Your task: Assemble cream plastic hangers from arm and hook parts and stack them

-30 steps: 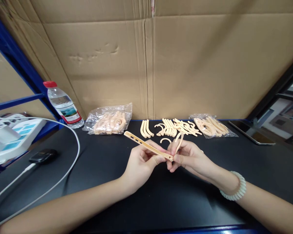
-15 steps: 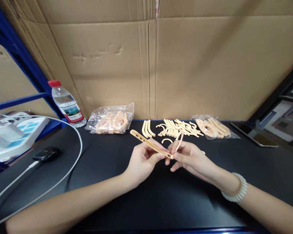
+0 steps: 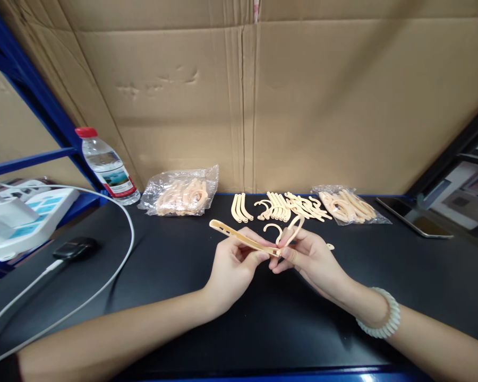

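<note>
My left hand [image 3: 231, 273] pinches a long beige hanger arm [image 3: 234, 233], slotted along its length, with its free end pointing up and left. Between the fingers of my right hand [image 3: 313, 257] is a curved beige hanger hook [image 3: 297, 229]. The hook's base meets the right end of the arm at my fingertips; whether the two are joined I cannot tell. Just behind my hands a loose hook [image 3: 274, 228] lies on the black table [image 3: 239, 339]. A small beige piece [image 3: 330, 246] shows beside my right hand, partly hidden.
Along the back lie hanger arms [image 3: 241, 207], a pile of beige parts [image 3: 305, 206], and plastic bags of parts, one left [image 3: 179, 193] and one right [image 3: 348, 206]. A water bottle [image 3: 109, 170], power strip [image 3: 32, 217] and cable [image 3: 132, 239] are left; a tablet-like device [image 3: 414, 217] lies right.
The hook in my right hand has tipped to the right, and its base sits closer against the arm's end. My left hand's arm piece lies slightly flatter. The view has shifted a little.
</note>
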The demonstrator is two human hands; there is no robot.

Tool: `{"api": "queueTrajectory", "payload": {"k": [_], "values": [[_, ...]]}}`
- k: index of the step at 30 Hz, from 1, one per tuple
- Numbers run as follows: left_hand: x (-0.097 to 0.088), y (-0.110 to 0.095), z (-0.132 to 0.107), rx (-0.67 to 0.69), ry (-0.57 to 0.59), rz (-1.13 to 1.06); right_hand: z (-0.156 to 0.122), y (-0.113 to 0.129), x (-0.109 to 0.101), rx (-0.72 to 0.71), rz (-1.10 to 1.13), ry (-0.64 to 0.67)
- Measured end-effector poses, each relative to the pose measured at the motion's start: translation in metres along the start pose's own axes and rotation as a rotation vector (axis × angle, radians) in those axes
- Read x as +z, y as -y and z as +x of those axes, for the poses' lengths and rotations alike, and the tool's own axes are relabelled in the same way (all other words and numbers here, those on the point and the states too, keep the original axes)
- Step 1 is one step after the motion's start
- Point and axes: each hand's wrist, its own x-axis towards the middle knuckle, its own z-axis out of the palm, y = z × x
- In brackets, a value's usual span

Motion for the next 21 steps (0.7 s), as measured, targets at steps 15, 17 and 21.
{"api": "queueTrajectory", "payload": {"k": [15,17,21], "values": [[0.003,0.002,-0.001,-0.072,-0.012,-0.067,-0.003,0.002,0.005,-0.069,-0.041,-0.154],[0.002,0.003,0.000,-0.090,-0.018,-0.053,-0.003,0.004,0.003,-0.036,-0.030,-0.166],[-0.001,0.005,0.004,-0.135,-0.018,-0.045,-0.003,0.008,0.001,-0.003,-0.057,-0.172]]}}
